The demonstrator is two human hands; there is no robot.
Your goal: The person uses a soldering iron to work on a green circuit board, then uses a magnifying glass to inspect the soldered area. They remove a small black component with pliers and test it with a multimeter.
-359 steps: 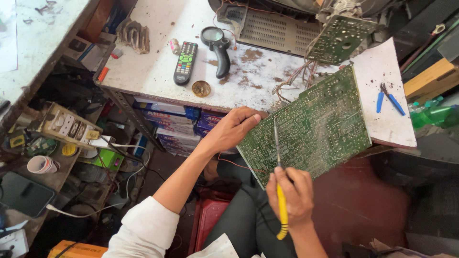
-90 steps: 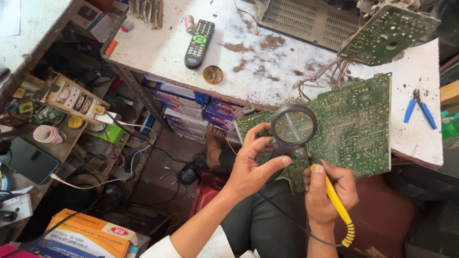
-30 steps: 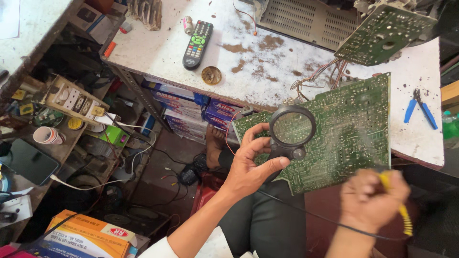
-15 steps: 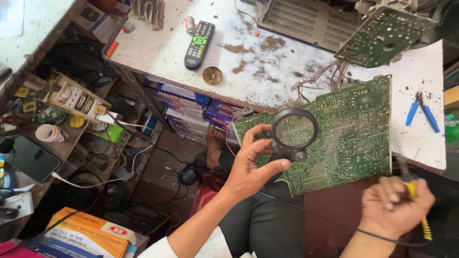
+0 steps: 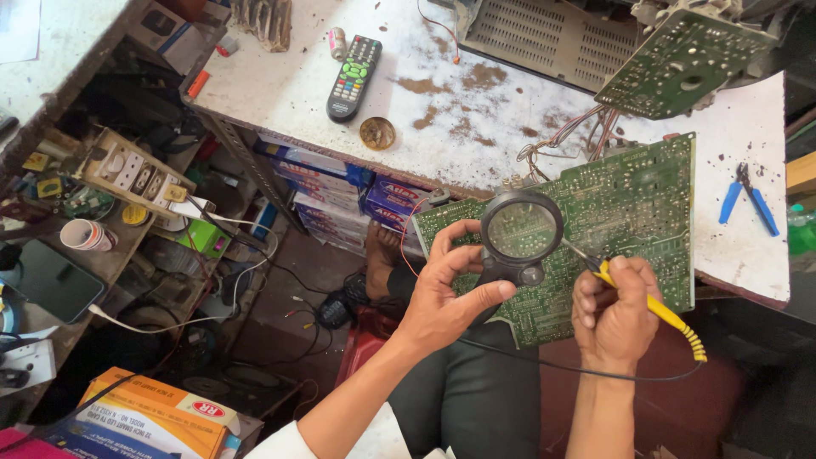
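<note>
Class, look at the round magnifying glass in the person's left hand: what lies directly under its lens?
Under the magnifying glass, held by the left hand, lies the green circuit board, showing through the lens. The soldering iron tip reaches toward its rim; the contact point is hidden.

Orange-and-white carton [image 5: 157, 416] at 7 o'clock. Blue boxes [image 5: 331, 183], stacked under the bench, near centre. Dark tablet screen [image 5: 47, 280] at 9 o'clock.

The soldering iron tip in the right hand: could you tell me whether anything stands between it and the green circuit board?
Nothing visible does. The right hand holds the yellow soldering iron with its tip against the green circuit board. The magnifying glass in the left hand sits just left of the tip, above the board.
</note>
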